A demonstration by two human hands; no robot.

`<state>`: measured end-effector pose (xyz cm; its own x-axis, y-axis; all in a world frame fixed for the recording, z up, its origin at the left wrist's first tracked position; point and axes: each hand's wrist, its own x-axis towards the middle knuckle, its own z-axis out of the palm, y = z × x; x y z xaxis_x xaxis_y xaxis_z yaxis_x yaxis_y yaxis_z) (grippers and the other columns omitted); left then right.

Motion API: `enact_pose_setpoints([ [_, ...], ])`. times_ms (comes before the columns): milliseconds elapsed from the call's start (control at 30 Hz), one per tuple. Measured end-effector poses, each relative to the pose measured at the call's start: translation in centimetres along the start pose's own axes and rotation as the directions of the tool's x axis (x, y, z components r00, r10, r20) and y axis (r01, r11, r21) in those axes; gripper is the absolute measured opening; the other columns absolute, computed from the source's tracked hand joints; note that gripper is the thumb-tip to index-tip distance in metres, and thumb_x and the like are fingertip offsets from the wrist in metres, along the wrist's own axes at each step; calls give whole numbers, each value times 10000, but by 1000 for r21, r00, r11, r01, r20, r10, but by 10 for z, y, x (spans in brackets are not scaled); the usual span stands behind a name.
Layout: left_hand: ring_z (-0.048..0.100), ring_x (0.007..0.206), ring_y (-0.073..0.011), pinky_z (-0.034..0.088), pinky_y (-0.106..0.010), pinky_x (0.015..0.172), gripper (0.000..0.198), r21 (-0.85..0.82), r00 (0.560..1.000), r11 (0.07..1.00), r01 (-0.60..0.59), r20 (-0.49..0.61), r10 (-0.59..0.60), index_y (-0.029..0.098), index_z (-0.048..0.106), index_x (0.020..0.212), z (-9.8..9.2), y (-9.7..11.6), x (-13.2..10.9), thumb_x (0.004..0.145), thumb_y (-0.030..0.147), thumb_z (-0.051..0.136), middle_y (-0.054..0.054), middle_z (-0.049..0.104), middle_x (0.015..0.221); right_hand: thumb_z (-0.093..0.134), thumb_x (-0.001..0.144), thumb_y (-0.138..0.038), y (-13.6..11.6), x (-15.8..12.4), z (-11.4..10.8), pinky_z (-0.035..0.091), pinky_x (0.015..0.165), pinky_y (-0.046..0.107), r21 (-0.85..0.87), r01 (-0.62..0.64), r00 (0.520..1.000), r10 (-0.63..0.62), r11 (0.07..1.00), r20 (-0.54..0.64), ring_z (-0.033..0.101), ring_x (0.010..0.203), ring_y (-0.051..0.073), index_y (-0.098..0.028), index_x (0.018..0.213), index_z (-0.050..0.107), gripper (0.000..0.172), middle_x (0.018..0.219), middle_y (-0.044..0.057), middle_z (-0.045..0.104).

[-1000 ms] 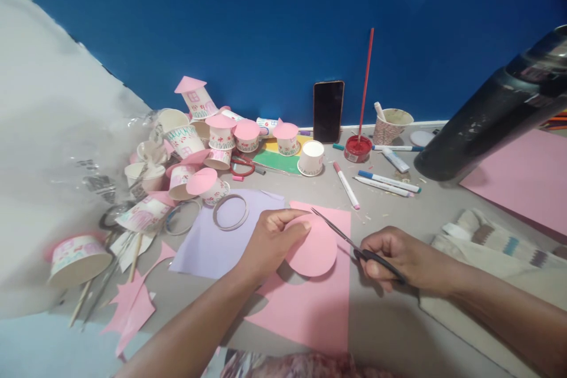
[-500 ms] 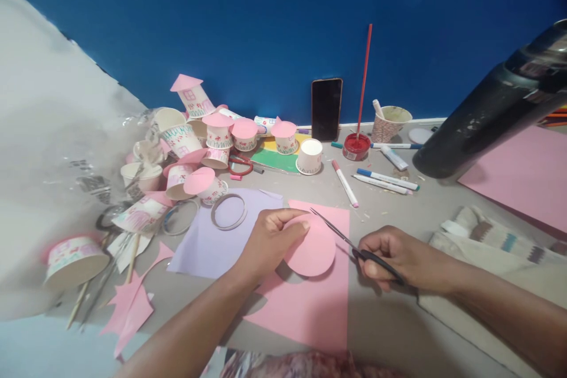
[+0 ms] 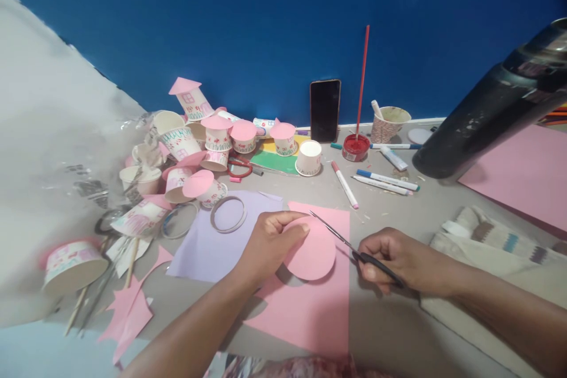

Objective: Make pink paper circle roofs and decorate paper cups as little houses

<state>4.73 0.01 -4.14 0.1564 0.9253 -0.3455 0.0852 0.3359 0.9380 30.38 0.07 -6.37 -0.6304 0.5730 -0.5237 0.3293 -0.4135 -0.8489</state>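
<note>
My left hand pinches a round pink paper disc, holding it just above a pink paper sheet on the table. My right hand grips thin black-handled scissors. Their blades point up and left along the disc's upper right edge, with the tips near my left thumb. A lilac sheet lies beneath my left hand, to the left of the pink sheet.
A heap of decorated paper cups with pink lids fills the left. A tape ring, a phone, a red paint pot, markers, a dark bottle and a folded cloth surround the sheets. Pink scraps lie front left.
Both hands, the disc and the scissors stay where they were; only the camera view has shifted slightly.
</note>
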Motion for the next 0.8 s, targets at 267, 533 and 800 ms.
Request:
enact_pose_setpoints([
  [267, 629, 671, -184, 478, -274, 620, 255, -39, 999, 999, 26, 20, -25, 115, 826, 909, -2, 0, 0, 782, 321, 747, -62, 718, 736, 816, 724, -546, 4, 1, 0, 324, 528, 223, 7, 31, 999, -30, 1000, -14, 402, 510, 87, -174, 625, 582, 451, 546, -20, 589],
  [533, 653, 639, -192, 498, -281, 597, 294, -118, 996, 991, 63, 68, -55, 109, 834, 913, -4, 4, 1, 740, 345, 809, -78, 735, 715, 800, 730, -553, 4, 0, -2, 312, 516, 224, 2, 39, 999, -39, 999, 17, 402, 504, 87, -173, 630, 607, 438, 549, -16, 585],
  [800, 654, 620, -176, 491, -265, 575, 264, -154, 989, 983, 102, 122, -84, 114, 832, 870, -7, 6, 1, 729, 336, 815, -74, 736, 712, 787, 714, -581, 5, 0, -3, 306, 513, 228, -11, 1, 1000, -1, 1000, 29, 439, 507, 93, -166, 670, 630, 446, 532, -16, 584],
])
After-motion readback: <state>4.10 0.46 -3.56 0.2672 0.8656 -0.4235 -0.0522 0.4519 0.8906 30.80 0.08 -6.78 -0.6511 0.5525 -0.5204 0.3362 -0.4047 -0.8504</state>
